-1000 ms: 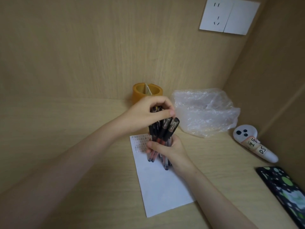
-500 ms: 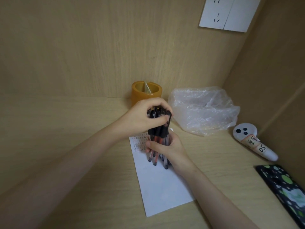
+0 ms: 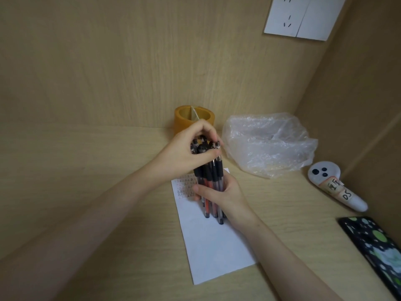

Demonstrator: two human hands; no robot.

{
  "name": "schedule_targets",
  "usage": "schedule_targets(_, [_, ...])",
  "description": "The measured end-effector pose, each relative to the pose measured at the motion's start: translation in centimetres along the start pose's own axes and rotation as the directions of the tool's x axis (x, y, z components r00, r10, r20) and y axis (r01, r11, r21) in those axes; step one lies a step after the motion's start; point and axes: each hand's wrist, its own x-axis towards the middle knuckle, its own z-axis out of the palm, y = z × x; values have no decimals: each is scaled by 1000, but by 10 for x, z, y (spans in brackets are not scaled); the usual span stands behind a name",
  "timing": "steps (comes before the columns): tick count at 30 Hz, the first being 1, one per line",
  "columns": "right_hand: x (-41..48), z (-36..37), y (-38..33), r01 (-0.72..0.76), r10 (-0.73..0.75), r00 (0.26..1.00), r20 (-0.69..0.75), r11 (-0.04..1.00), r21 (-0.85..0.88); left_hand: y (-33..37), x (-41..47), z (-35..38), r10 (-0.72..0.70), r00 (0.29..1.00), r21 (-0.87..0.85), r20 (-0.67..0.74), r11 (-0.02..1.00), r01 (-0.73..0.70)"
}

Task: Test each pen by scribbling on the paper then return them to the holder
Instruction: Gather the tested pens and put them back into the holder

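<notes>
The bundle of pens [image 3: 211,185] stood nearly upright over the far end of the white paper [image 3: 214,248], held between both hands. The pens had clear barrels with black rubber grips and dark plugs at their lower ends; one barrel showed red-orange inside. The lower ends were uneven, and whether they touched the sheet could not be told.

The left hand [image 3: 184,155] was curled over the top of the bundle, fingers and thumb closed round the upper ends. The right hand [image 3: 227,195] gripped the barrels lower down, its thumb across the front of them.

The paper lay lengthwise on the wooden desk [image 3: 86,170], with rows of small marks [image 3: 185,189] at its far left corner. The orange round holder [image 3: 184,122], split by a divider inside, stood against the back wall just behind the left hand.

The desk ended at the back wall and, on the right, at a side wall, forming a corner. A crumpled clear plastic bag [image 3: 271,146] sat just right of the holder, near the pens. Further right lay a white controller [image 3: 335,185] with handwritten labels and a dark patterned phone [image 3: 375,244] close to the side wall. Left of the paper the desk ran wide and bare. A white wall socket [image 3: 303,17] sat high on the back wall.
</notes>
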Motion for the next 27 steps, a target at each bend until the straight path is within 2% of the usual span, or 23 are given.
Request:
schedule_targets(7, [1,1,2,7,-6,999,-44,999,31,-4,1,2,5,999,118,-32,993,-1])
schedule_targets(12, [3,0,6,12,-10,999,-33,999,45,-15,1,0,-97,992,118,-82,987,106])
schedule_targets(23, [0,0,3,33,-33,999,-20,999,4,-10,4,-11,-130,991,126,30,984,125])
schedule_targets(27, [-1,0,-1,41,-41,999,-19,999,5,-20,15,-29,-124,987,150,-99,979,138])
